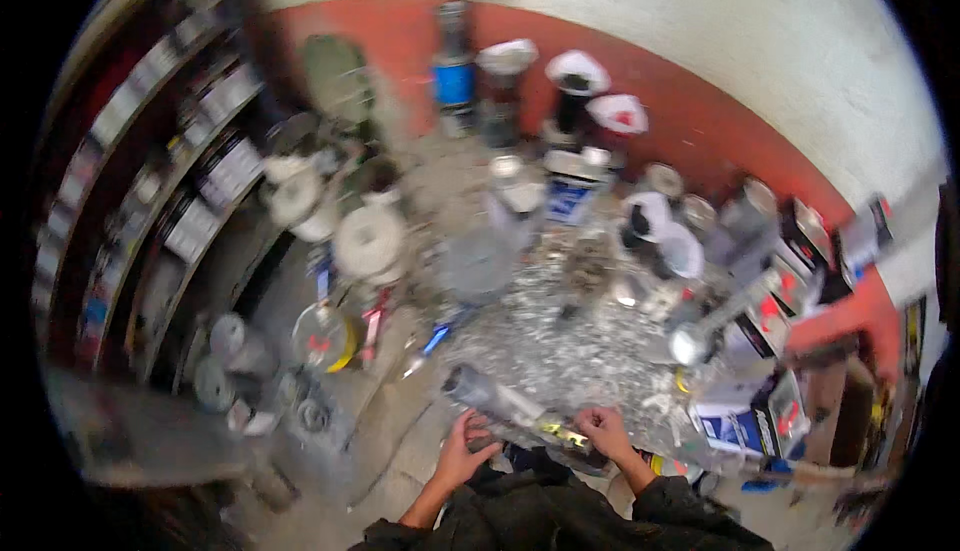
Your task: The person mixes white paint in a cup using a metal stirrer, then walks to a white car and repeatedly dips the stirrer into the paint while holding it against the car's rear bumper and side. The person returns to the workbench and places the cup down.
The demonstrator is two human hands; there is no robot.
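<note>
My left hand (pixel 463 454) is at the near edge of the worktable (pixel 560 351), its fingers bent and its thumb set apart. A dark patch shows between them; blur hides whether it is held. My right hand (pixel 606 434) has its fingers drawn together at the right end of a row of things, on something I cannot make out. A gold-coloured shiny piece (pixel 562 430) lies just left of these fingers. Beyond the left hand lie a grey cylinder (pixel 470 385) and a whitish tube-like piece (pixel 518 406), slanting toward the gold piece.
Cans and pots with white paper cones (pixel 580 73) crowd the back of the table. A blue-and-white box (pixel 740 427) and an open cardboard box (pixel 843 411) stand at right. A blue-handled tool (pixel 432 339) lies left of centre. Loaded shelves (pixel 170 201) line the left; buckets (pixel 325 339) stand beside them.
</note>
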